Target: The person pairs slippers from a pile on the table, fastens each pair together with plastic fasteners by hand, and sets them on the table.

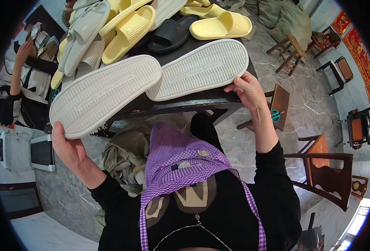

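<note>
Off-white slipper soles [105, 95], purple-and-white checked apron [181, 150]

This looks like a small workshop in a homelike room. Slippers [132, 35] are heaped on a black surface [141, 102] near bulging sacks [294, 29]; wooden chairs [329, 180] and red-gold hangings [360, 55] look domestic.

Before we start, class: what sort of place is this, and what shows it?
Probably a footwear finishing or packing workshop: off-white, ribbed-soled slides being held, yellow moulded slides heaped on a black table, bulging grey-green cloth sacks beyond.

Both white slippers [105, 96] hide their uppers from view.
</note>
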The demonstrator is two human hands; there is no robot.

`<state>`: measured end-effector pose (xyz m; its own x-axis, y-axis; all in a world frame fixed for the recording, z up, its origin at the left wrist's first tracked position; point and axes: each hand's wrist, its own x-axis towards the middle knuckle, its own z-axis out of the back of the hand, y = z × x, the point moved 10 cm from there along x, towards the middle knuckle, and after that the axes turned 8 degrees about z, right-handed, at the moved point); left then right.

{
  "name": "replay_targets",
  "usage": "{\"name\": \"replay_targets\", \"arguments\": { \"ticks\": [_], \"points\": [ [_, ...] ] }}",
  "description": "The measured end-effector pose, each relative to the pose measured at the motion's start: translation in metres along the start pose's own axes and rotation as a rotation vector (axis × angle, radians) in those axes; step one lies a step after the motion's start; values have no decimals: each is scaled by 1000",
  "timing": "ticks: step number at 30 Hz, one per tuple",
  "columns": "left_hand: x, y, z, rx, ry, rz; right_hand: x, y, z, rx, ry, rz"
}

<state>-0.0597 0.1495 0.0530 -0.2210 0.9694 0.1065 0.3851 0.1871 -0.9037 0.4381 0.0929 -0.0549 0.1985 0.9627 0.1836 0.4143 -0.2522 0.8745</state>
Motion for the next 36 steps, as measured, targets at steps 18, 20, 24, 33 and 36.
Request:
{"name": "replay_targets", "arguments": {
  "ticks": [18, 20, 24, 33, 36],
  "points": [
    [-83, -4, -145, 1101, 546, -926, 0, 21, -37, -456, 18, 146],
    [-83, -14, -150, 1088, 516, -995, 3, 26, -44, -497, 16, 157],
    [-76, -51, -158, 1013, 380, -1114, 5, 67, -69, -655, 22, 454],
    [-53, -124, -240, 1081, 291, -1067, -7, 194, -85, -697, 63, 758],
    [-42, -102, -283, 1218, 383, -1002, -18, 220, -98, -727, 57, 834]
  ]
}}
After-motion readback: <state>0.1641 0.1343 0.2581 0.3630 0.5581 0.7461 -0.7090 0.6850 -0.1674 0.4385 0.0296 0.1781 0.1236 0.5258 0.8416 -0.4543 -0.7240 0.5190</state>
